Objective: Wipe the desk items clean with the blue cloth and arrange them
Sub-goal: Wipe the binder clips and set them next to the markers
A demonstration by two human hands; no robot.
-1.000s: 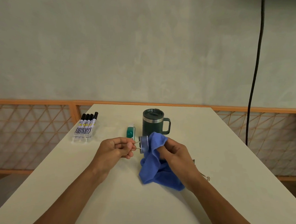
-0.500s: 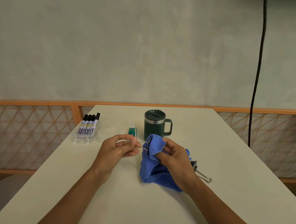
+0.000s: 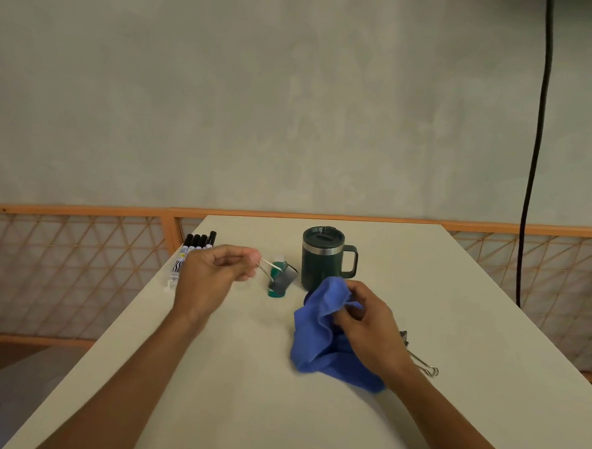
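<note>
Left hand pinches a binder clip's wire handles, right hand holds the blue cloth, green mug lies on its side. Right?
No: the head view shows the green mug upright. The left hand pinches the binder clip; the right hand holds the blue cloth.

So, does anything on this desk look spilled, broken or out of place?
Nothing is spilled or broken. The mug stands upright with its lid on. Only the marker pack sits close to the left edge of the table, and a loose binder clip lies beside the right hand.
</note>
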